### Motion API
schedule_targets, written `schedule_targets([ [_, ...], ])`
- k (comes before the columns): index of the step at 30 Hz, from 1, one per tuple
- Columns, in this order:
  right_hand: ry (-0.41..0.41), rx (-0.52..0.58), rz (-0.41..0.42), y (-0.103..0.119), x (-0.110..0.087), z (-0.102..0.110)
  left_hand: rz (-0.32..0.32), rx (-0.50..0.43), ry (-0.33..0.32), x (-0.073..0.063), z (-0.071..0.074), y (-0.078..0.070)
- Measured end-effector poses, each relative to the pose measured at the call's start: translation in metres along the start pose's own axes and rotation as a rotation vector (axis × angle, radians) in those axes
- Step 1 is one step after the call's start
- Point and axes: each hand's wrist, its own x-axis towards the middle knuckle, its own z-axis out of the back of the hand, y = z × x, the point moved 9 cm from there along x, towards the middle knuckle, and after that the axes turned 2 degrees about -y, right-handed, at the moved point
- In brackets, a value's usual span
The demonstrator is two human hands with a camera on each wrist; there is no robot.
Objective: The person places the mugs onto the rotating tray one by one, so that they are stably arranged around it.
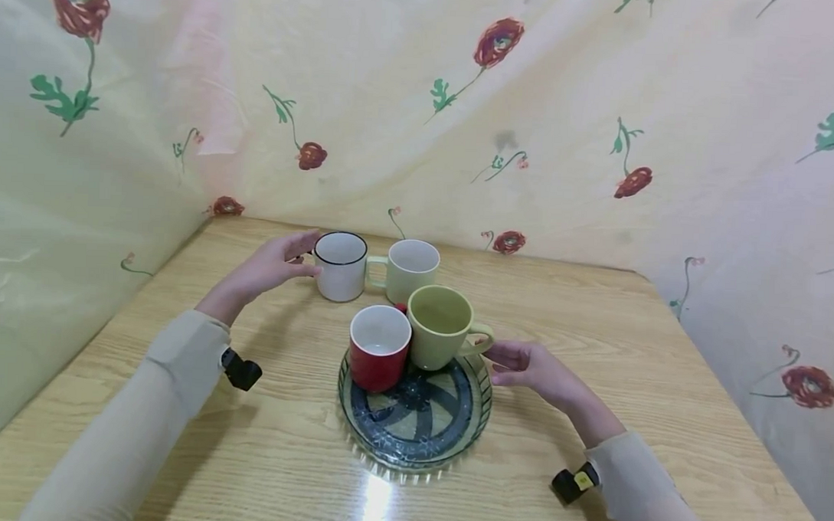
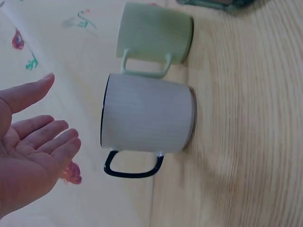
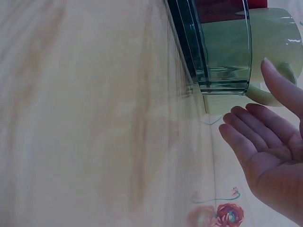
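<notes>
Glass dish [image 1: 458, 423] glossy, ribbed; yellow-green mug [image 1: 431, 342] smooth, glossy; tabletop [image 1: 272, 455] wood-grained; sleeve [image 1: 143, 404] matt cloth.

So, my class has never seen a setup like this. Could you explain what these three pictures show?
There is no robot here: these are a person's own left hand and right hand. The wide picture looks forward and down from a camera on the head. The others come from a small black camera on the left wrist and another on the right, so the mugs appear sideways. On the table stand a white mug and a green mug. A glass dish holds a red mug and an olive mug. Nothing is gripped: the left hand is open by the white mug, the right hand open near the olive mug's handle.
</notes>
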Motion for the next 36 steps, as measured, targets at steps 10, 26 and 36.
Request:
schedule_targets([
  [10,0.171,0.046,-0.003,0.000,-0.002,-0.016,0.102,-0.057,-0.050,0.014,0.014,0.019],
  [26,0.225,0.079,-0.043,-0.002,-0.004,-0.026,0.154,-0.087,-0.040,0.032,0.011,0.042],
  [36,0.210,0.047,-0.071,-0.001,-0.003,-0.025,0.150,-0.067,-0.076,0.037,0.014,0.047],
])
